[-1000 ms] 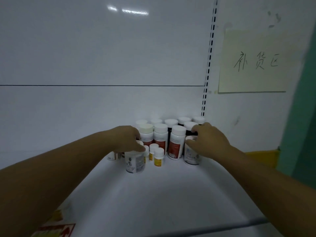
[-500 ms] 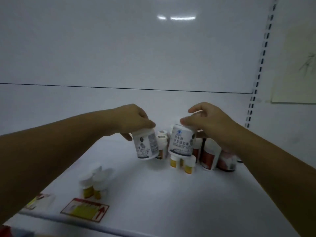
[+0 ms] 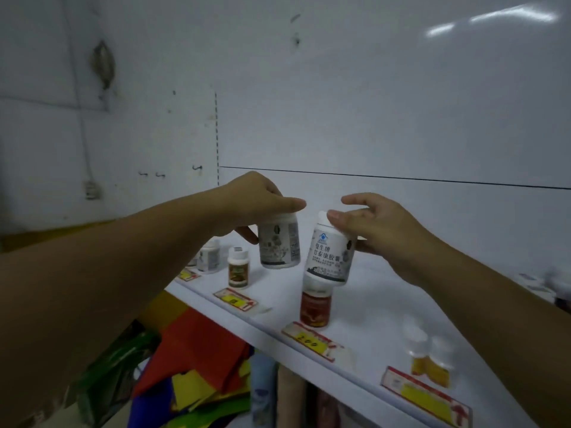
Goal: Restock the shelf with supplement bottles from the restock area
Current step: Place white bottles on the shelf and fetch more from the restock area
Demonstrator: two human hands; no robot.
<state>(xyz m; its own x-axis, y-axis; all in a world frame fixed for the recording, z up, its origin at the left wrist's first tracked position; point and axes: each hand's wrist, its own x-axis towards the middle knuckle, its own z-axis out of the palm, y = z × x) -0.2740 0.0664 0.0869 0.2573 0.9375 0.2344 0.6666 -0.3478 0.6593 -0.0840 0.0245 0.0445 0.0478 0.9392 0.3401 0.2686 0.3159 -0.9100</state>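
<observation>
Head: left grip [image 3: 256,205] clamps grey-label bottle [image 3: 279,247] top; right grip [image 3: 380,230] clamps tilted bottle [image 3: 329,257] top.

left bottle [image 3: 279,245], right bottle [image 3: 329,257], carried leftward (together)

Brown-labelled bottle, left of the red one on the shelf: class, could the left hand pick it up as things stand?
Probably not yet: the left hand grips a white bottle, so its fingers are taken. The path looks free, though; the brown-labelled bottle stands in the open nearby.

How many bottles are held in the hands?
2: a grey-labelled white plastic bottle in the left hand, a white plastic bottle with dark lettering in the right hand.
</observation>
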